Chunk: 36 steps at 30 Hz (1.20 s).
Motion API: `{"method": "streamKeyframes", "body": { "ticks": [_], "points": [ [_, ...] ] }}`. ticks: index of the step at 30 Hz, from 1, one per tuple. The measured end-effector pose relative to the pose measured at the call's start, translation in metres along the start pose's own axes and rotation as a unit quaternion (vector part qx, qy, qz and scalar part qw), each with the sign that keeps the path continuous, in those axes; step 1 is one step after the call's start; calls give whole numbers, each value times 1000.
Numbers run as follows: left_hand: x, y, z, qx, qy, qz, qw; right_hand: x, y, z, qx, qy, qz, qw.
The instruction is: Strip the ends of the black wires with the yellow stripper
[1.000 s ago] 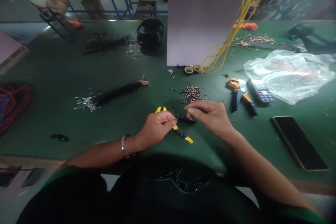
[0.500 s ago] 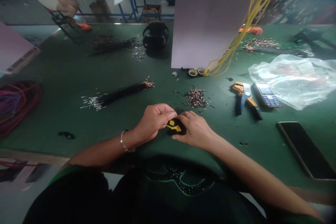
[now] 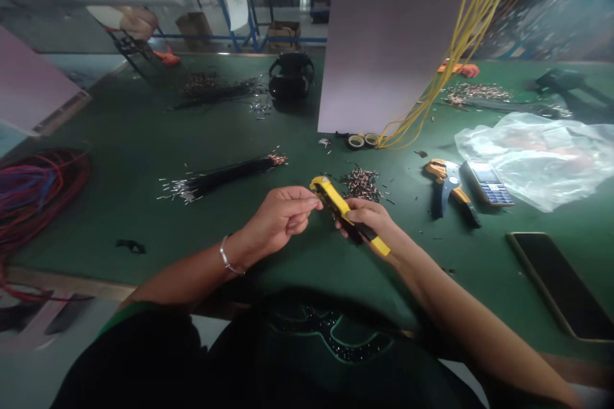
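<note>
My right hand is wrapped round a yellow and black hand tool, whose head points up and to the left. My left hand is pinched at the head of this tool, and what lies between its fingertips is too small to make out. Just behind the tool lies a heap of short dark pieces with coppery ends. A bundle of black wires, silvery at one end and coppery at the other, rests on the green table beyond my left hand.
On the right are an orange and blue tool, a keypad device, a dark phone and a plastic bag. Yellow wires hang beside a pale panel. Red and blue cable coils lie left.
The yellow and black tool has turned in my right hand from mostly hidden to lengthwise in view. My right hand has moved slightly right; my left stays pinched. The camera view has shifted a little.
</note>
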<state>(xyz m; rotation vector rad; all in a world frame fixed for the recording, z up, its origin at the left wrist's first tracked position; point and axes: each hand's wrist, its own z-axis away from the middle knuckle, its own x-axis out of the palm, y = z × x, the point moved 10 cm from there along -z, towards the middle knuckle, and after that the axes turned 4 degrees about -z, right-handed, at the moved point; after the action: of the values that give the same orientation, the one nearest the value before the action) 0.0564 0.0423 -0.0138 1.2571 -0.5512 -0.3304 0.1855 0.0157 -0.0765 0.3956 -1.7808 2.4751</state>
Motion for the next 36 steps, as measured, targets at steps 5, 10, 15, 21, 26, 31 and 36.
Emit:
{"method": "streamKeyframes", "body": {
  "ticks": [5,10,15,21,26,31,36],
  "points": [
    [-6,0,-2,7,8,-35,999,14,-16,8,-35,-49,-121,991],
    [-13,-2,-9,13,16,-38,999,25,-29,17,-80,-106,-69,989],
    [-18,-6,-9,-48,25,51,997,31,-33,24,-66,-159,-152,973],
    [-13,-8,-7,-101,-25,103,989,31,-38,34,-60,-182,-148,970],
    [-1,-12,-3,-134,-88,109,981,29,-38,40,-51,-183,-91,978],
    [9,-14,0,-160,-125,118,972,28,-33,42,-42,-188,-93,977],
    [14,-17,3,-185,-147,119,964,27,-27,43,-54,-210,-97,971]
  ]
}}
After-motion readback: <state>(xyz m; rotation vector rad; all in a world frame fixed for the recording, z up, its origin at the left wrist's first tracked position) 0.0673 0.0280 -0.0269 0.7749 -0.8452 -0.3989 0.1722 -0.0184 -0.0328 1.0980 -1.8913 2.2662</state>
